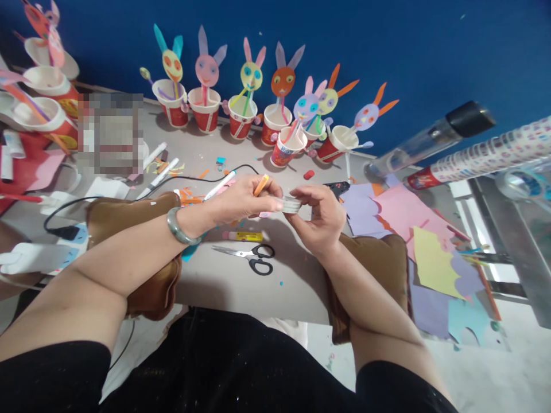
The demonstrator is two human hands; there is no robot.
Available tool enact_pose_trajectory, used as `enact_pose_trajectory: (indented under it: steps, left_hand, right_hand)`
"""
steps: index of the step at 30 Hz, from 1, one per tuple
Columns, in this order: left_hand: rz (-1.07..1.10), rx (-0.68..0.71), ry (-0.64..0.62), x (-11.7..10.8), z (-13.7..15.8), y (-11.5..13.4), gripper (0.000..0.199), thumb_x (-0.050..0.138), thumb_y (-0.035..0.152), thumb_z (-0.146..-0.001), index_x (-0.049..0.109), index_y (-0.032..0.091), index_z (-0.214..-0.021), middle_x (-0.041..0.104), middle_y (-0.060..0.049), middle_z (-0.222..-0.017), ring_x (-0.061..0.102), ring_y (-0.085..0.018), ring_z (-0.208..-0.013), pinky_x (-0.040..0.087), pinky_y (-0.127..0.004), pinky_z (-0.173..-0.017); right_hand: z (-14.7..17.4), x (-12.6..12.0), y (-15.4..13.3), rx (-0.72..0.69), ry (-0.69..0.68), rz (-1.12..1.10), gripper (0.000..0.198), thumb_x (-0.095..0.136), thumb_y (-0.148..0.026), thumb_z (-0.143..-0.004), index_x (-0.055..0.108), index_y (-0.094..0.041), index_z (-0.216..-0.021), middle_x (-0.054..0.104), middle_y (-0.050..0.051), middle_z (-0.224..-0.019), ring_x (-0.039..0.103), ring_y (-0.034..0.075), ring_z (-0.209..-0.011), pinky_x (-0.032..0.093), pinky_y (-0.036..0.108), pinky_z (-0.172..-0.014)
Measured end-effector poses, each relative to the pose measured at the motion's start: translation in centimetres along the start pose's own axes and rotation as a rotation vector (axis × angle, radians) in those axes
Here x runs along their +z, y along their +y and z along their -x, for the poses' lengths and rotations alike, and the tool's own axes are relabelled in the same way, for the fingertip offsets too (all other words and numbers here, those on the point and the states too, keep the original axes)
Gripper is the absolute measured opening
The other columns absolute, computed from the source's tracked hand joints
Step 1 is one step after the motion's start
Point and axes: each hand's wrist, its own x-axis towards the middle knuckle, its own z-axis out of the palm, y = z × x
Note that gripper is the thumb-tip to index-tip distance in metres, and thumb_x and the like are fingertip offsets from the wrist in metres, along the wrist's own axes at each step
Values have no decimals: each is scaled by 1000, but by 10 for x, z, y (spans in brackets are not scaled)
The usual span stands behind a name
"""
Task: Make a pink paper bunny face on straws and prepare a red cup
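Observation:
Above the middle of the table, my left hand (247, 201) is closed, with an orange-yellow stick-like piece (260, 184) poking up between its fingers. Its thumb tip touches a small translucent ring that looks like a roll of clear tape (292, 204). My right hand (319, 215) grips that roll from the other side, fingers over it and thumb beneath. Below the hands lie black-handled scissors (253, 256), blades pointing left, and a yellow tube with a pink end (247, 236). A white marker (220, 184) rests behind my left wrist.
Red paper cups (206, 115) with paper rabbit heads line the blue wall. Brown cushions (134, 221) lie under both forearms. Coloured paper sheets (402, 206) and a tall cup stack (486, 152) are on the right. A black cable (189, 176) crosses from a power strip (77, 238) at left.

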Motion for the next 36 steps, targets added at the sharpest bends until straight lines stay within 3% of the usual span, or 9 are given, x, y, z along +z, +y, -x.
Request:
enact_pose_trajectory:
  steps: [3,10,18,24,32,36]
  left_hand:
    - [27,-19,-30,-2,1,1,15,70,29,-74,61,19,-81,54,6,-58,44,-5,-46,31,-20,-44]
    - [-260,48,3,-4,3,9,10,69,27,-76,63,18,-76,49,8,-52,40,-6,-47,30,-20,-46]
    - [-237,-49,-31,-3,3,16,4,62,19,-79,59,19,-75,51,7,-55,43,-6,-43,32,-20,-42]
    - [-216,-41,-47,-4,3,12,6,63,17,-80,59,19,-76,50,7,-56,43,-5,-41,33,-19,-41]
    - [-243,-35,-50,-7,5,14,7,58,17,-78,61,19,-83,51,7,-57,47,-7,-42,34,-19,-41]
    - [-275,52,-48,-8,5,11,10,59,23,-78,64,18,-85,51,7,-57,46,-7,-46,34,-19,-45]
  right_hand:
    - [0,0,-1,75,-70,-87,15,72,-31,-90,69,-25,-104,76,2,-91,71,16,-72,59,30,-66]
    - [-2,-6,0,10,-133,49,7,73,-28,-89,72,-25,-95,78,1,-82,72,17,-69,58,29,-66]
    - [-1,-5,-2,159,-148,-77,12,77,-33,-87,74,-23,-93,78,1,-81,72,16,-67,58,29,-64]
    - [0,-5,-2,211,-147,-116,16,80,-35,-86,74,-22,-93,78,1,-80,74,17,-67,59,30,-64]
    - [1,-5,1,218,-132,-107,15,79,-34,-85,75,-22,-93,78,1,-79,75,17,-67,59,29,-64]
    - [0,-6,0,154,-117,-53,13,77,-33,-87,74,-22,-93,78,1,-79,74,17,-67,60,29,-66]
